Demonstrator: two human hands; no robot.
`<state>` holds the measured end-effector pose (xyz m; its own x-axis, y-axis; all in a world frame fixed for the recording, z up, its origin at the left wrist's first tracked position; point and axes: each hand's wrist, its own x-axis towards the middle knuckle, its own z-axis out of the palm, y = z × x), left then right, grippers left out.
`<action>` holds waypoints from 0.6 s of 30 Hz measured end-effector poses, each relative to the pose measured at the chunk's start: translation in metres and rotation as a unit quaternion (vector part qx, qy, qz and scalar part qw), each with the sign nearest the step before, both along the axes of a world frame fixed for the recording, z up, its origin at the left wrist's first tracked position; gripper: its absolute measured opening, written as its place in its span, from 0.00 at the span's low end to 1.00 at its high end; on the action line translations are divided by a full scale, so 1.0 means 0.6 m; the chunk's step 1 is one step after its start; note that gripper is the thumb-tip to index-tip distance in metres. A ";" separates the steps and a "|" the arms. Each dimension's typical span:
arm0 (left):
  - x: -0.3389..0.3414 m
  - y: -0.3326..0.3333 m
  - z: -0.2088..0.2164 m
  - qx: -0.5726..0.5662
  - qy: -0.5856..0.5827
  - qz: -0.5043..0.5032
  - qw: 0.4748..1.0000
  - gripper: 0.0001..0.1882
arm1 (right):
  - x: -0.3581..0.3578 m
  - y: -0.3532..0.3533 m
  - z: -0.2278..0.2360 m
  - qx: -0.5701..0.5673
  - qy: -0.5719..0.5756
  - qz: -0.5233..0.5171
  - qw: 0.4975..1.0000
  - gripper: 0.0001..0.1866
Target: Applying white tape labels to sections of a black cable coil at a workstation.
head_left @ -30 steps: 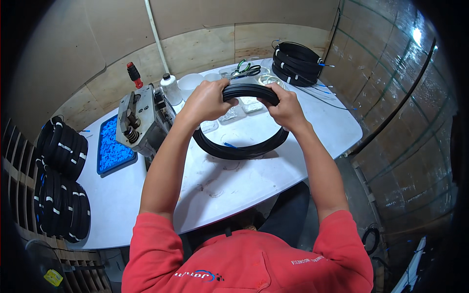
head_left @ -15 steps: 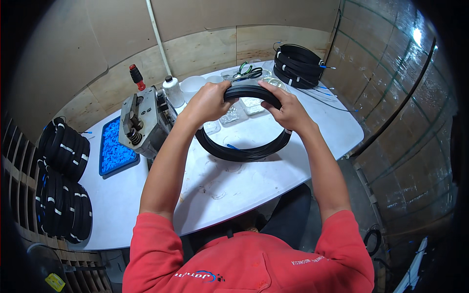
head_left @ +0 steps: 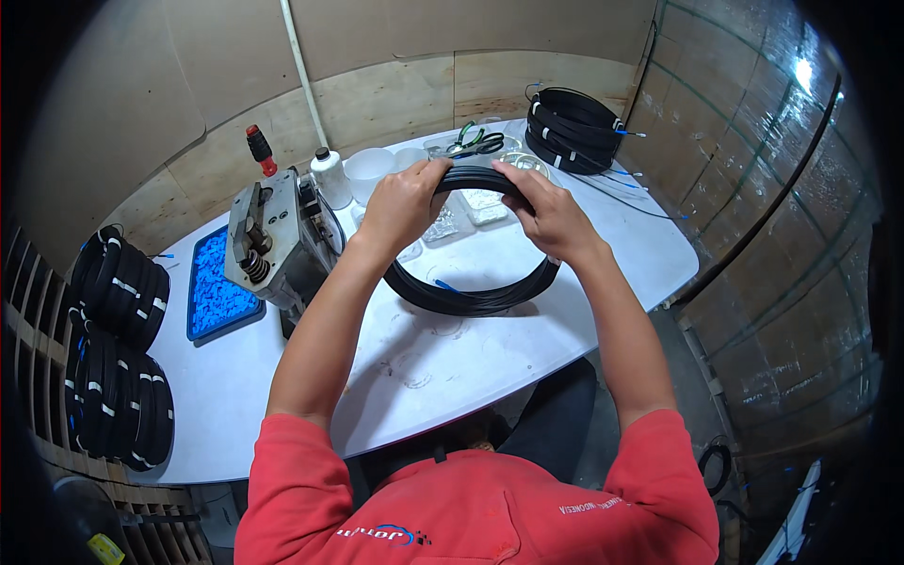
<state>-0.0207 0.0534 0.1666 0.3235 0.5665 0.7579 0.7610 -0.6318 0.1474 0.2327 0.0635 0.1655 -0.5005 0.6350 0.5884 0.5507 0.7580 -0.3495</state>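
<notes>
A coil of black cable (head_left: pixel 476 303) is tilted over the white table, its lower side nearest me. My left hand (head_left: pixel 405 202) is closed round the far left part of the coil. On the far right part, my right hand (head_left: pixel 546 207) grips the same loop, thumb underneath and fingers on top. Between the two hands the bundled strands (head_left: pixel 476 178) show side by side. A small blue cable tip (head_left: pixel 446 285) shows inside the ring near its lower left. Behind the coil lie clear trays (head_left: pixel 446 224) of small pale pieces.
Left of my left arm stands a metal machine (head_left: pixel 278 235), beside a tray of blue pieces (head_left: pixel 219 292). A white bottle (head_left: pixel 330 177), bowls (head_left: pixel 369 172) and scissors (head_left: pixel 482 144) line the back. Black cable coils stand at the back right (head_left: pixel 573 132) and left edge (head_left: pixel 118 395).
The coil is still held in both hands, its lower side slightly nearer to me. My hands have shifted only a little along the top of the loop.
</notes>
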 end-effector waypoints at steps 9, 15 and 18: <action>0.002 -0.011 0.040 -0.172 0.011 0.012 0.985 0.12 | 0.011 0.006 0.005 -0.101 0.065 0.039 0.992 0.23; 0.007 -0.017 0.057 -0.220 0.018 0.015 0.975 0.13 | 0.020 0.016 -0.004 -0.154 0.095 0.066 0.981 0.19; 0.006 -0.019 0.068 -0.238 0.046 0.018 0.970 0.13 | 0.012 -0.004 0.012 -0.186 0.054 0.042 0.980 0.17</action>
<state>-0.0174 0.0421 0.2072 0.3508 0.8570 0.3774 0.8046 -0.4821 0.3467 0.2401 0.0610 0.1726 -0.5082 0.7742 0.3773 0.4356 0.6090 -0.6629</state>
